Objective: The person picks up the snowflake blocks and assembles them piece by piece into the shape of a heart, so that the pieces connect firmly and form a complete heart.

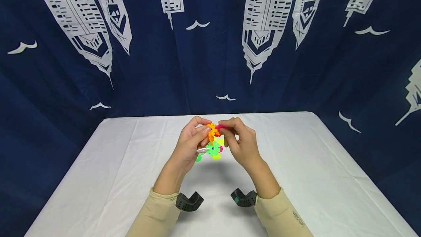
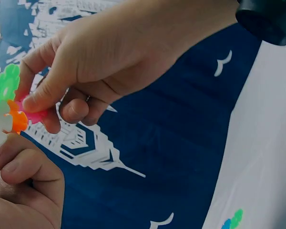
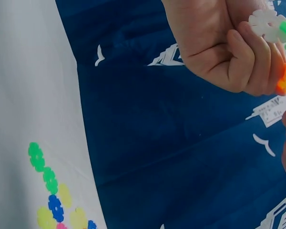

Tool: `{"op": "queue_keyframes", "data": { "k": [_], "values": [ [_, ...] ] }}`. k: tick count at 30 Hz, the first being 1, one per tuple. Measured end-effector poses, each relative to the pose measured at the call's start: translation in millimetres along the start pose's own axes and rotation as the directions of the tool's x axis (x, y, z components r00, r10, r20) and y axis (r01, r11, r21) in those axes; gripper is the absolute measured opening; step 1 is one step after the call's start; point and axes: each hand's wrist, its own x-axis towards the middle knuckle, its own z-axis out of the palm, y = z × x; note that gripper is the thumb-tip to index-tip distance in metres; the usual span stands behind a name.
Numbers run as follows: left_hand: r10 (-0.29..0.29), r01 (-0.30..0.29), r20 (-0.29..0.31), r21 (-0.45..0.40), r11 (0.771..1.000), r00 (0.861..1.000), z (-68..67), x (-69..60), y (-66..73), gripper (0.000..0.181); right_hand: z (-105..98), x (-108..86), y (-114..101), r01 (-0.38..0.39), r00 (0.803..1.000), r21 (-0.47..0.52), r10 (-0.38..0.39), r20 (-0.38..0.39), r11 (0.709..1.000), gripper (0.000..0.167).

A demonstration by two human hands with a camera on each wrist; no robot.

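My left hand (image 1: pixel 189 142) grips a small assembly of notched plastic snowflake discs, with its thumb and fingers on the orange disc (image 1: pixel 212 130). Joined below the orange piece are a green disc (image 1: pixel 213 148) and a white disc (image 3: pixel 268 26). My right hand (image 1: pixel 241 142) pinches a pink disc (image 2: pixel 34 114) between thumb and fingertips, against the edge of the orange one. Whether the pink disc is slotted in cannot be told. Both hands are raised above the table.
On the white-covered table (image 1: pixel 138 178) lies a flat figure of linked discs, including a green disc (image 3: pixel 50 180), a blue disc (image 3: pixel 56 208) and a yellow disc (image 3: pixel 79 218). The hands partly hide it in the head view. A dark blue printed curtain (image 1: pixel 204 65) hangs behind.
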Motion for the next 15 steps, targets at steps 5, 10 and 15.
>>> {"op": "queue_keyframes", "data": {
  "k": [5, 10, 15],
  "values": [
    [0.001, 0.0, 0.01, -0.018, 1.0, 1.0, 2.0, -2.6, 5.3, 0.013, 1.3, 2.6, -5.9, 0.019, 1.0, 0.041, -0.019, -0.011, 0.999, 0.027],
    [0.008, -0.007, 0.035, -0.02, 1.0, 0.999, 1.9, -5.2, 9.1, 0.015, 1.8, 4.0, -9.8, 0.035, 0.999, 0.04, -0.034, -0.011, 0.999, 0.027],
    [0.022, -0.021, 0.081, -0.011, 1.0, 0.996, 1.6, -8.8, 13.9, 0.015, -0.7, 6.0, -16.7, 0.091, 0.996, -0.018, -0.091, -0.002, 0.996, 0.011]
  ]
}}
